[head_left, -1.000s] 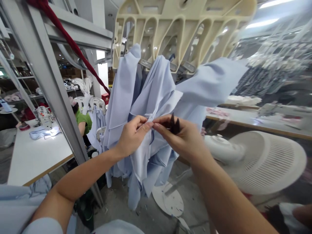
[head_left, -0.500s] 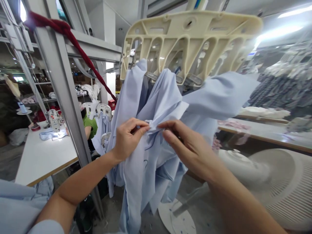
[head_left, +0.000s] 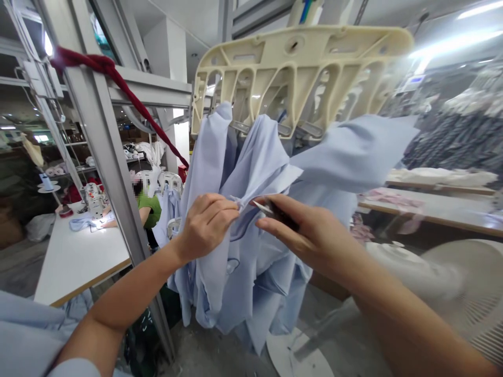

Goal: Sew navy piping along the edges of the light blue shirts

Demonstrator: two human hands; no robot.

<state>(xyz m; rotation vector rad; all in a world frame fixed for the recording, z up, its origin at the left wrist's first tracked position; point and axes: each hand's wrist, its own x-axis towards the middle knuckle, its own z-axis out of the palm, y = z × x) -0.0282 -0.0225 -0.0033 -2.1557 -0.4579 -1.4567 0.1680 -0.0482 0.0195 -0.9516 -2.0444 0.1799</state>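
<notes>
Factory floor stretches back under long strip lights, with a square-section aluminium frame (head_left: 106,157) rising at the left and a thick dark red cord (head_left: 113,78) looped over its crossbar, sagging down toward the hanging cloth. From a ribbed cream plastic rack (head_left: 298,68), all hollow moulded cells, hang limp folds of pale blue cloth (head_left: 259,272), thin and smooth, falling in long creased panels directly in front of the person.

The left hand (head_left: 206,228) is closed, its fingers curled over a pinched fold at the cloth's edge. The right hand (head_left: 302,235) is narrowed around small snips (head_left: 281,214) with dark handles, their bright metal blade pointing at the pinched fold, just apart from the left hand.

Beyond the frame, a white counter (head_left: 74,256) with a wood-toned edge carries a sewing machine (head_left: 94,199) near its far end. Past it, a co-worker in a green shirt (head_left: 149,209) sits at work. To the right stand a second counter (head_left: 428,209) and dark patterned garments (head_left: 451,136). A white plastic fan (head_left: 463,277), blurred, has a slatted guard, and its round base (head_left: 294,356) sits on the concrete floor (head_left: 220,356) beneath the cloth.
</notes>
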